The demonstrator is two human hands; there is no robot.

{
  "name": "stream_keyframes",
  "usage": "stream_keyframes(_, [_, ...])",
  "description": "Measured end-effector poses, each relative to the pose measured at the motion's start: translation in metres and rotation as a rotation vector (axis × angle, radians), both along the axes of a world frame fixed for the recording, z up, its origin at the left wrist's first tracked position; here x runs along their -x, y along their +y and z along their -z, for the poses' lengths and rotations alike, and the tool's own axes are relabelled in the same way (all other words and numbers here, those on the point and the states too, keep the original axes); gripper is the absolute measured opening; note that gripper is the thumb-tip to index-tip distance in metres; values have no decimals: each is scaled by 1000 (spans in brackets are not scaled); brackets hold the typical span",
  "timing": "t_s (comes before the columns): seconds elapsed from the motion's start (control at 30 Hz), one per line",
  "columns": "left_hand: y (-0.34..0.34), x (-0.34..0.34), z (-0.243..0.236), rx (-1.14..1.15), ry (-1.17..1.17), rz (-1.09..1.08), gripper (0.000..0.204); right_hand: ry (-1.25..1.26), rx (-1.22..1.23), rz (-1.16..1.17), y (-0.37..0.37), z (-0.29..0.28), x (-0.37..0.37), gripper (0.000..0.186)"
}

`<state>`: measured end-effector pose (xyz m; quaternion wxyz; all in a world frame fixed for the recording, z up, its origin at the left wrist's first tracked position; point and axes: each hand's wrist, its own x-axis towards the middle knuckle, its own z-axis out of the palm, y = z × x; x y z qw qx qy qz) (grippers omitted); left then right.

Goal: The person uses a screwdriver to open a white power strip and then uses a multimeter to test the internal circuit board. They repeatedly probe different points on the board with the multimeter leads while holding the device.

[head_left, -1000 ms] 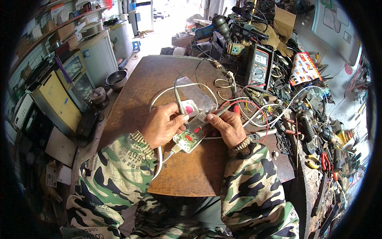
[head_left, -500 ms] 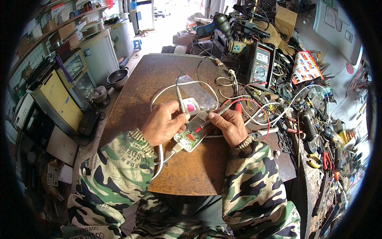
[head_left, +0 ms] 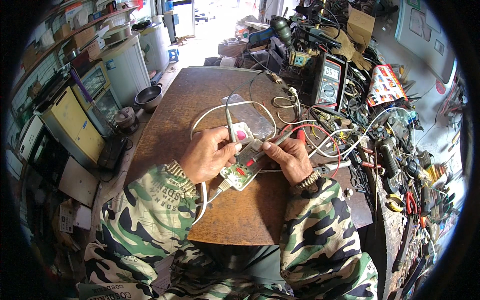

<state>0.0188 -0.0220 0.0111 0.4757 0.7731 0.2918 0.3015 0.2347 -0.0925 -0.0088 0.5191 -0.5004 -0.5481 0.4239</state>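
My left hand (head_left: 206, 155) pinches a dark grey test probe (head_left: 230, 121) between thumb and fingers, its tip pointing down at an opened white plastic housing (head_left: 243, 185). Inside lie a circuit board and small red wires (head_left: 240, 171). My right hand (head_left: 288, 159) grips a red-tipped test probe (head_left: 255, 160), slanted over the same board from the right. Whether either tip touches a contact is too small to tell. A white cable (head_left: 224, 185) leaves the housing's near end. Just beyond it is a white cover (head_left: 245, 131) with a pink round piece.
A multimeter (head_left: 329, 85) with a lit display stands upright at the back right. Cables, pliers (head_left: 410, 202) and tools crowd the right side. A clear plastic bag (head_left: 250, 120) lies on the brown table (head_left: 170, 110). A black pan (head_left: 148, 97) and appliances stand at left.
Hardly anything differs. Both hands keep hold of the probes over the housing, and the view has shifted very slightly.
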Motion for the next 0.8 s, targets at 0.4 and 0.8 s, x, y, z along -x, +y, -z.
stream_keyframes(0.4, [-1, -1, 2, 0, -61, -17, 21, -44, -54, -12, 0, -2, 1, 28])
stream_keyframes(0.8, [1, 0, 1, -29, 26, -19, 22, 50, -127, -73, 5, 13, -1, 25])
